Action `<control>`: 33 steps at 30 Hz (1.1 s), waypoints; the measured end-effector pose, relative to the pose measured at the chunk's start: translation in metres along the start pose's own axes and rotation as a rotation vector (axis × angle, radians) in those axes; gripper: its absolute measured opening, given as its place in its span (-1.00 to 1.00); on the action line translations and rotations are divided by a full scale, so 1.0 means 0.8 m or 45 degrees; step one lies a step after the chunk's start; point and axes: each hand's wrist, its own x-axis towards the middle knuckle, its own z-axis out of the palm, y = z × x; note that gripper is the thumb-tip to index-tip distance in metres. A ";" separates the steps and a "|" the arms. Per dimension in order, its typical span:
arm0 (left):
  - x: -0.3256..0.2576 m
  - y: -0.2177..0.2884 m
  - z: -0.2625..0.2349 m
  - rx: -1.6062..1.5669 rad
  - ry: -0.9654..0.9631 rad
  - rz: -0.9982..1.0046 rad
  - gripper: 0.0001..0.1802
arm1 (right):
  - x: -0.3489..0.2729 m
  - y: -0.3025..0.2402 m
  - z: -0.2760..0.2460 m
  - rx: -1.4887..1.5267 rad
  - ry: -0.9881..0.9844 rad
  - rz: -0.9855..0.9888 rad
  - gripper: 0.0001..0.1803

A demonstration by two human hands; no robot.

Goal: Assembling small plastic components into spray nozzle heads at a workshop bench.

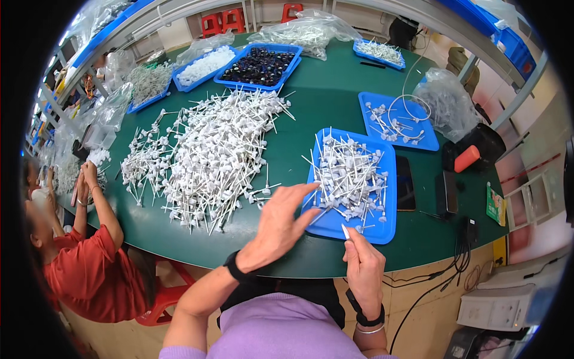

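My left hand (280,220) reaches over the left edge of a blue tray (385,230), its fingers apart and nothing visible between them. Its fingertips are beside the heap of small white plastic parts with thin stems (350,173) in that tray. At the tray's near edge, my right hand (365,263) is closed, pinching a small white pointed piece (345,231) between thumb and finger. Only the tip of this piece shows; its exact kind is unclear. A much larger pile of the same stemmed white parts (218,155) lies on the green table to the left.
Farther back stand blue trays of dark parts (260,67) and white parts (206,66). To the right are another blue tray (427,140) with a few stemmed parts, a dark phone (405,184) and a black box (446,192). A person in red (95,269) works at the left.
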 end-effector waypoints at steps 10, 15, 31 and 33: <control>-0.102 -0.065 -0.090 0.605 -0.237 0.029 -0.69 | -0.006 0.002 0.042 0.134 -0.231 -0.002 -0.71; -0.069 -0.082 -0.058 0.845 -0.362 0.391 -0.57 | 0.003 -0.017 0.064 0.120 -0.335 -0.081 -0.82; -0.127 -0.055 -0.076 -0.964 0.370 -0.865 -0.82 | -0.002 -0.056 0.102 0.383 -0.510 -0.193 -0.77; -0.143 -0.044 -0.067 -1.152 0.461 -0.931 -0.79 | 0.000 -0.066 0.114 0.409 -0.504 -0.284 -0.72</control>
